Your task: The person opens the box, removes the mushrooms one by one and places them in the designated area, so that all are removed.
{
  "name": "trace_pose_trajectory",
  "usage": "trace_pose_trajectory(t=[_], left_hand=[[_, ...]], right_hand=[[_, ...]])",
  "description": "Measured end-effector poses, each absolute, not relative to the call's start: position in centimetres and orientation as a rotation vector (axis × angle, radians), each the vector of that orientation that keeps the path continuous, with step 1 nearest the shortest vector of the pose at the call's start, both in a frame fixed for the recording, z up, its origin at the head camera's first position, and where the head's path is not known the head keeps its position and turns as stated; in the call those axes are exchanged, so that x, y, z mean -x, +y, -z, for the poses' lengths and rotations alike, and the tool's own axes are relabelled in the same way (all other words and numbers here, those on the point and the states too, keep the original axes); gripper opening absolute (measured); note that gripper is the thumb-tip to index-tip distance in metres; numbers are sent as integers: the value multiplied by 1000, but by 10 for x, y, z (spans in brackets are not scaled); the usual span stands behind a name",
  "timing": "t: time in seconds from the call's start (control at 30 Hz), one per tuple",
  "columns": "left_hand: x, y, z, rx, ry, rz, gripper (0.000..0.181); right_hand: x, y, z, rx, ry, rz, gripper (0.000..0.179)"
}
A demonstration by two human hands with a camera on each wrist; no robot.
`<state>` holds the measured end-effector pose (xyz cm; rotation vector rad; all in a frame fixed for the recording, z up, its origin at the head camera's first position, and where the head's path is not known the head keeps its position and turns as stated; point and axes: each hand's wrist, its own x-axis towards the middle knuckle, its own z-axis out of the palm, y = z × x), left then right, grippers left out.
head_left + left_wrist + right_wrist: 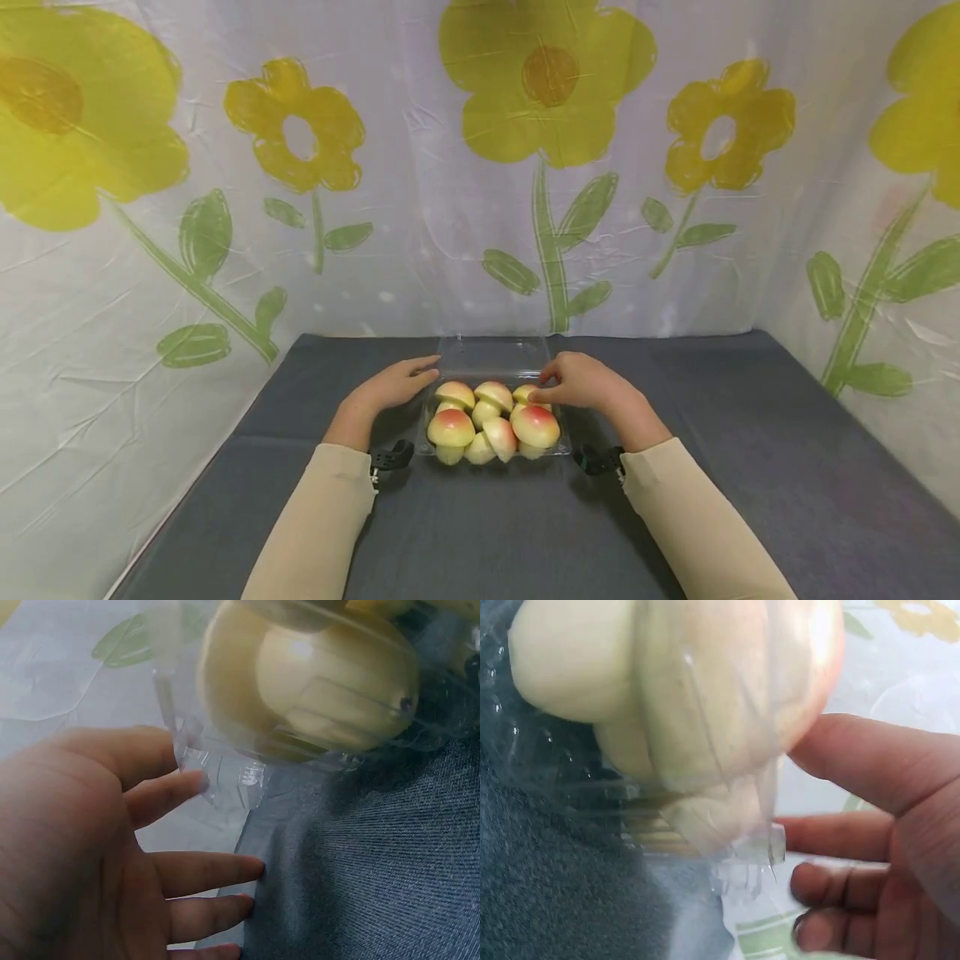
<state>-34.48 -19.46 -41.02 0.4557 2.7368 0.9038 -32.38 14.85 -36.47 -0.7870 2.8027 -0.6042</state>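
Observation:
A clear plastic clamshell box (424,446) stands in the middle of the dark table with its lid (491,354) raised at the back. Inside sit several mushroom-shaped pieces (536,427) with yellow-and-red domed caps and pale yellow stems. At the box's rear left corner is my left hand (393,385), fingers spread; in the left wrist view its thumb and forefinger touch the clear plastic edge (196,761). My right hand (588,382) is over the rear right corner. Its thumb lies at a cap (821,667), the forefinger by a plastic tab (776,841), other fingers loosely bent.
Dark grey cloth (480,533) covers the table on all sides of the box. A pale curtain (405,250) printed with yellow flowers hangs behind and along both sides. Black straps with wrist cameras (393,456) sit close to the box's front corners.

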Motion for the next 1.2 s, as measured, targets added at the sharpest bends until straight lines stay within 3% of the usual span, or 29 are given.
trace_pose_trajectory(t=[0.33, 0.7, 1.03, 1.2], left_hand=[[339, -187, 411, -475, 2732, -875, 53], [338, -187, 410, -486, 2728, -901, 54], [338, -187, 410, -495, 2728, -899, 54], [337, -188, 410, -488, 2730, -897, 54]], right_hand=[[323, 143, 371, 678, 2759, 645, 35], [325, 142, 374, 784, 2795, 643, 21], [321, 148, 367, 906, 2867, 560, 47], [320, 148, 366, 948, 2900, 533, 50]])
